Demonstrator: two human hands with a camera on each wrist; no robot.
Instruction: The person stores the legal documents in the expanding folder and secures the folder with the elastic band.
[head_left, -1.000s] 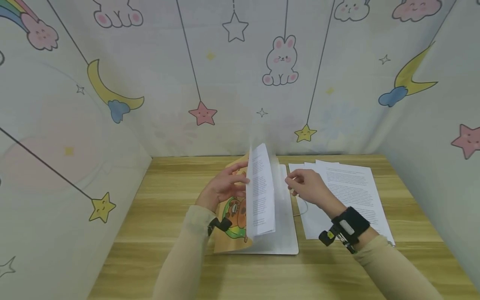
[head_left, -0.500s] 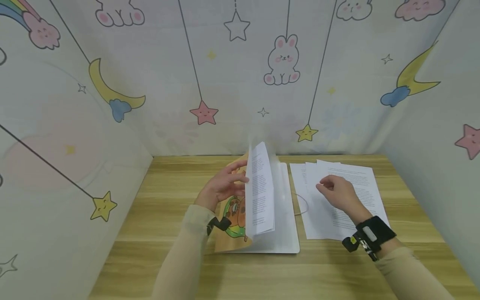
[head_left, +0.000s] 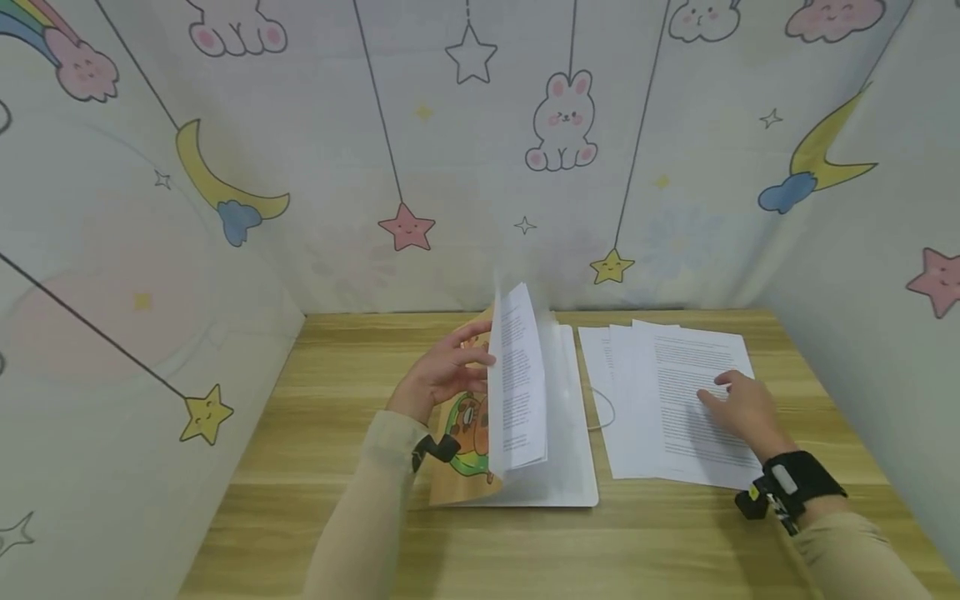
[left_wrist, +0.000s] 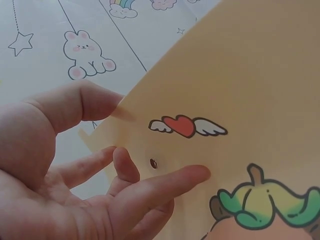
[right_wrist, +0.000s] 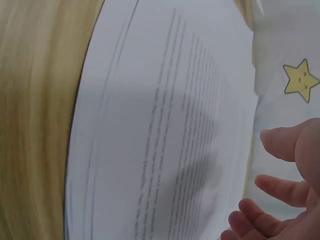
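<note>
Nearest on my head feed, two pale sleeves [head_left: 360, 525] reach in over the wood-grain counter [head_left: 487, 558], each wrist bearing a small black camera [head_left: 752, 503]. Right hand [head_left: 744, 408]: hovers over the right side of the loose printed sheets [head_left: 686, 437], shadow cast on the paper; fingers parted and loosely bent, nothing in them. Left hand [head_left: 437, 379]: holds the raised orange cover [head_left: 447, 483] by its edge, fingers partly spread, one tip passing behind, others along the front below a winged heart [left_wrist: 181, 126]. I log the folder [head_left: 562, 483] as lying open near the counter's middle, to the left of the sheets, printed pages [head_left: 522, 387] standing tilted between cover and flat white back. A thin cord [head_left: 611, 417] loops from its right edge onto the nearest sheet. Farthest off, a white backdrop [head_left: 330, 150] printed with stars, moons and a rabbit.
</note>
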